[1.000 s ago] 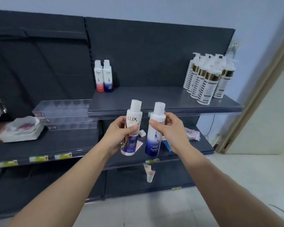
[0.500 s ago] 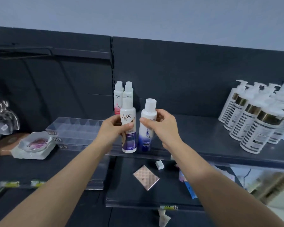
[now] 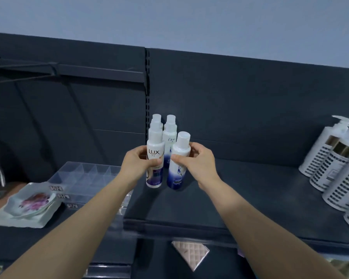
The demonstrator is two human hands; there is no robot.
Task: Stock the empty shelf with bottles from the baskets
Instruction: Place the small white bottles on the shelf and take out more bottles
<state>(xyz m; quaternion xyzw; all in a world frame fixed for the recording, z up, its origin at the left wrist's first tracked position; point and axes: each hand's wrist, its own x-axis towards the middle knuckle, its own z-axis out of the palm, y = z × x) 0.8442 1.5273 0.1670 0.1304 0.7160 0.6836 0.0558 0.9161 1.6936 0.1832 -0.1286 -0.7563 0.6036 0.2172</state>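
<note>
One LUX bottle (image 3: 155, 153) gripped by left hand (image 3: 137, 164), one blue-white bottle (image 3: 177, 175) by right hand (image 3: 200, 164) (two Dove bottles (image 3: 169, 137) behind)

The dark grey shelf board (image 3: 250, 198) looks like matt painted metal. The white LUX-labelled bottle (image 3: 156, 146) and the white-and-blue bottle (image 3: 176, 172) beside it are smooth, glossy plastic. Left, the clear compartmented tray (image 3: 85, 174) is transparent plastic, lightly shiny.

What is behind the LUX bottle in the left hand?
A Dove bottle, label showing, and a second bottle of which only the white cap shows; the LUX bottle covers its body.
</note>
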